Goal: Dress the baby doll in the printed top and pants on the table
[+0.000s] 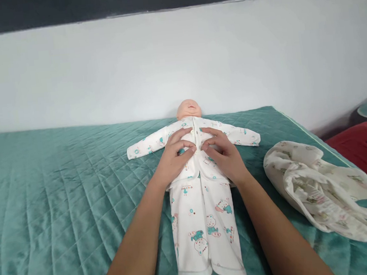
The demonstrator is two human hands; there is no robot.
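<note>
A baby doll lies on its back with its head toward the wall, arms spread sideways and bare toes showing at the near end. It wears a white printed jacket and matching white trousers. Over the chest, my left hand pinches the jacket's front edge at the middle, thumb and forefinger together. Opposite it, my right hand pinches the other front edge beside the centre line. A button shows above my fingertips. Below the hands the jacket front hangs slightly apart.
A green quilted cover lies under the doll. To the right rests a bundled white printed cloth. Beyond the cover's right edge stands a red plastic object. A white wall rises behind.
</note>
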